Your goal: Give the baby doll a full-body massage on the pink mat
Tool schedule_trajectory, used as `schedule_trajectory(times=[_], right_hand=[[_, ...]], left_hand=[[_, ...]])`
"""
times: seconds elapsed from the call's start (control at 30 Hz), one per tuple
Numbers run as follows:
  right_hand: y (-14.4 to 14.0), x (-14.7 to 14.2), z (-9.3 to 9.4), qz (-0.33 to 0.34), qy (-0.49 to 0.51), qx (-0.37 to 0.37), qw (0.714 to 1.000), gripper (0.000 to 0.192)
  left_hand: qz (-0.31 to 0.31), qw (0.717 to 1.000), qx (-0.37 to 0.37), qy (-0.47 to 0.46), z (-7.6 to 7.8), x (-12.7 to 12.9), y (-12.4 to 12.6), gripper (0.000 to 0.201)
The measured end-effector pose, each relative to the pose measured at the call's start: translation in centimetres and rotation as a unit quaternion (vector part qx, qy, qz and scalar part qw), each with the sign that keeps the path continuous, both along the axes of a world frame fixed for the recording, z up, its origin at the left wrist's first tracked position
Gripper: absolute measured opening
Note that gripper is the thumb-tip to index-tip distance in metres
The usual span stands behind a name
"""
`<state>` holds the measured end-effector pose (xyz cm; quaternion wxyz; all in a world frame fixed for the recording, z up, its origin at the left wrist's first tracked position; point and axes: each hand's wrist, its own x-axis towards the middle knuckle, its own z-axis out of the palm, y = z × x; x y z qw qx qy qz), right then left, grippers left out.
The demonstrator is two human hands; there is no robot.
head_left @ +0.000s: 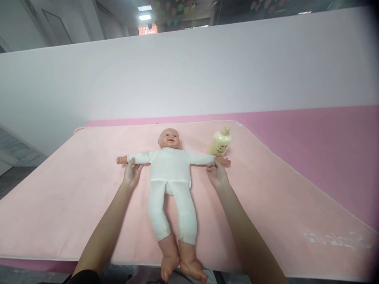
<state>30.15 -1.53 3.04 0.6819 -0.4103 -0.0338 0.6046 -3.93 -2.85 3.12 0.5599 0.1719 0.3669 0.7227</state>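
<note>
Head camera looks down along both bare forearms to a baby doll (170, 173) lying face up on a pale pink mat (74, 189). The doll's long axis runs straight away from the person: its head is at the far end, its bare feet nearest, hanging just over the mat's near edge. Its arms stretch out sideways, crossing that axis at a right angle. The left hand (132, 173) grips the doll's sleeve near the wrist, fingers curled up over the cuff, with the doll's small hand sticking out just beyond the fingertips to the outside. The right hand (217, 173) holds the other wrist the same way, thumb and fingers pinched narrowly on the cuff, the doll's hand showing just past them. The doll's body lies between the two hands, its legs trailing back between the forearms. A cream lotion bottle (220, 142) stands just beyond the right hand, slightly tilted, close to the doll's arm. Behind the mat rises a white wall.
</note>
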Motion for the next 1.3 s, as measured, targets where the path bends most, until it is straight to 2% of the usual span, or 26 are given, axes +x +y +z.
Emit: schedule_trajectory(times=[0.53, 0.8, 1.3], right_hand=[[0.0, -0.48, 0.15, -0.016, -0.008, 0.003, 1.0, 0.012], [0.31, 0.11, -0.49, 0.011, 0.003, -0.002, 1.0, 0.016], [0.17, 0.14, -0.46, 0.01, 0.006, 0.001, 1.0, 0.016]], left_hand=[[-0.009, 1.0, 0.003, -0.011, 0.45, 0.07, -0.07, 0.016], [-0.016, 1.0, 0.013, 0.002, 0.78, 0.24, -0.34, 0.017], [-0.009, 1.0, -0.002, -0.015, 0.33, -0.09, -0.12, 0.017]])
